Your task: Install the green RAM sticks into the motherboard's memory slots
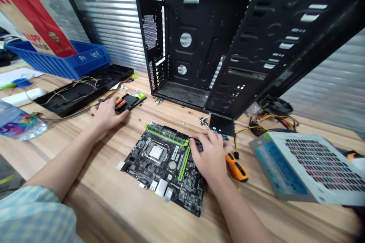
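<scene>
A black motherboard [171, 165] lies flat on the wooden table, with a square silver processor [156, 152] in its socket and lime-green slots. My right hand [211, 155] is over the board's right edge, fingers curled and thumb beside a green slot; its fingertips are partly hidden and it seems to grip the board there. Close to that hand lies an orange-handled screwdriver [237, 168]. My left hand [107, 115] rests on the table with fingers apart, around the near end of a small black part [131, 100] and touching or beside two orange cylinders [121, 103].
A black computer case [196, 76] stands open behind the board. To the right sit a power supply [319, 167] and bundled cables [273, 119]. On the left are a black panel [76, 93] with thin wires, a blue bin [85, 60] holding a paper bag, and a plastic bottle [21, 121].
</scene>
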A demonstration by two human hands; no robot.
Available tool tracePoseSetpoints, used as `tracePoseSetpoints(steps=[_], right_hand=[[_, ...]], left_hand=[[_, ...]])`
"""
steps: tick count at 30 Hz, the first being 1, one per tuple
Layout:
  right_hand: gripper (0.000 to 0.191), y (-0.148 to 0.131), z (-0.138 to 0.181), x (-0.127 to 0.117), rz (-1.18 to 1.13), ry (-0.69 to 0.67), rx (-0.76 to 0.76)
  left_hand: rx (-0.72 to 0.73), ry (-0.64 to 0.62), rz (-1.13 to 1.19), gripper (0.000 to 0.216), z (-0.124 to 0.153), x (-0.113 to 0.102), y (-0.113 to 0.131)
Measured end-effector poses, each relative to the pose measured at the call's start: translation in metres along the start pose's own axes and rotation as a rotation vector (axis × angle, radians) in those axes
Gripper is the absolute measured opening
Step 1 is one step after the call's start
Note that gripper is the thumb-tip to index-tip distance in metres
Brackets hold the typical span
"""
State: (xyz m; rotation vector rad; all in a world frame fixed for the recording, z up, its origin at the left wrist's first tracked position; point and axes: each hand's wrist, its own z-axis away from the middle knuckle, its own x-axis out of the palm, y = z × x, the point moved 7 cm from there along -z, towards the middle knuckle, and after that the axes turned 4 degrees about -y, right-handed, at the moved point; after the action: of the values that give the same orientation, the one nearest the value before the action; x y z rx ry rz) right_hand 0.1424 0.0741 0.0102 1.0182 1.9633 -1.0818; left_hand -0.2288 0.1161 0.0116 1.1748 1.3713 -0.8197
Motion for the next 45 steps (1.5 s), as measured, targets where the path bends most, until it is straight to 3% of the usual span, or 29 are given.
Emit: tracePoseSetpoints(steps=[14, 45], right_hand=[[0.016, -0.002, 0.000, -0.001, 0.008, 0.033, -0.014], [0.013, -0.005, 0.002, -0.001, 0.023, 0.055, -0.053]], left_hand=[[0.024, -0.046, 0.028, 0.073, -0.008, 0.012, -0.007], [0.029, -0.044, 0.067, 0.073, -0.010, 0.014, 0.000]])
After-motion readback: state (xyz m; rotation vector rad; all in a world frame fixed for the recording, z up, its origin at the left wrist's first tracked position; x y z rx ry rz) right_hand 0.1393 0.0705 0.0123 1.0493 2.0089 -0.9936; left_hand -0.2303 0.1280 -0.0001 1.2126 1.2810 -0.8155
